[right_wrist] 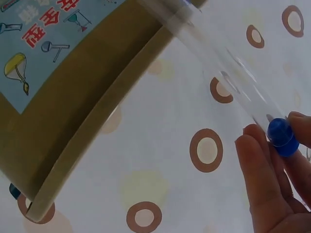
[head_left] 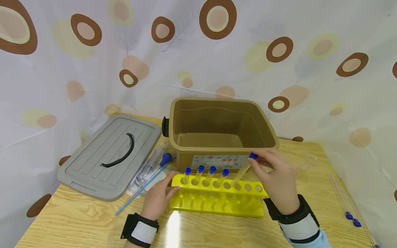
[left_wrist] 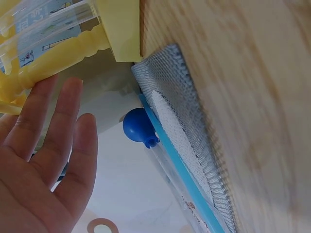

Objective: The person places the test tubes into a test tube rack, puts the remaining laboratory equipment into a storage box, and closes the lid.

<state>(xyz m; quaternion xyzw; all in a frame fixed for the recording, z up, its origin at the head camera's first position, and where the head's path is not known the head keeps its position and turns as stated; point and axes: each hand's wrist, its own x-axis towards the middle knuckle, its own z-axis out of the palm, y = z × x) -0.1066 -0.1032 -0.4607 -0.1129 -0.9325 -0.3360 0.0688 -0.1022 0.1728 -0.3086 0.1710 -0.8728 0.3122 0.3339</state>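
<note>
A yellow test tube rack [head_left: 217, 213] stands on the table, with several blue-capped test tubes [head_left: 209, 175] leaning in its left holes. My left hand [head_left: 156, 199] holds the rack's left end, thumb in front and fingers at the upper back edge. In the left wrist view, fingertips touch a yellow post [left_wrist: 63, 58]. My right hand [head_left: 277, 175] pinches the blue cap [right_wrist: 283, 137] of another clear test tube [right_wrist: 228, 73]. This tube slants down leftward to the rack's upper plate; whether its lower end is inside a hole, I cannot tell.
Behind the rack stands a brown bin [head_left: 186, 156]. Its grey lid [head_left: 108, 151] lies left, beside a blue rubber bulb [head_left: 165, 158], a blue stick [head_left: 145, 186] and plastic-wrapped items. Two blue-capped tubes [head_left: 341, 196] and a clear cup [head_left: 310, 162] lie to the right.
</note>
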